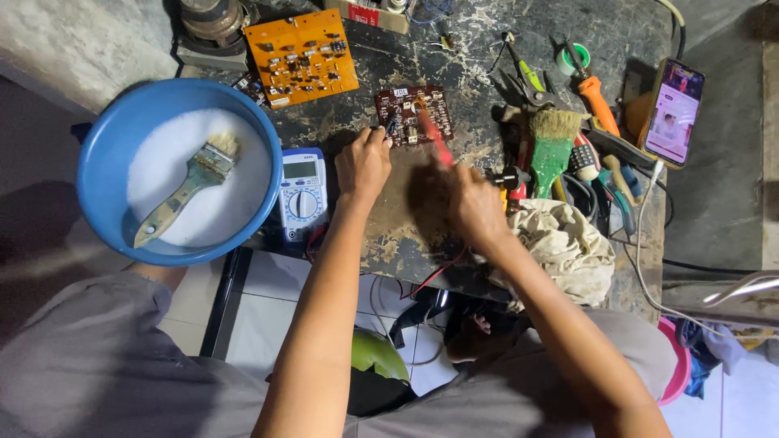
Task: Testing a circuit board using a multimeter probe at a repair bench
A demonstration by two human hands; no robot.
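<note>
left hand [363, 166]: black probe on brown circuit board [414, 115] | right hand [475, 207]: red probe [434, 136]

Small dark-red circuit board [412, 114] lies flat, red probe [435, 136] slanting across it.

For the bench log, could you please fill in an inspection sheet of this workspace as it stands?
Surface: dark worn table, stained and scuffed.
Job's things: brown circuit board under a red probe and a black probe; multimeter beside it.
Clutter: orange circuit board, blue basin holding a paintbrush, green brush, hand tools, rag, phone.
Grippers: left hand holds the black probe; right hand holds the red probe.
Cables: white cable from phone; leads under table.
Surroundings: tiled floor.
</note>
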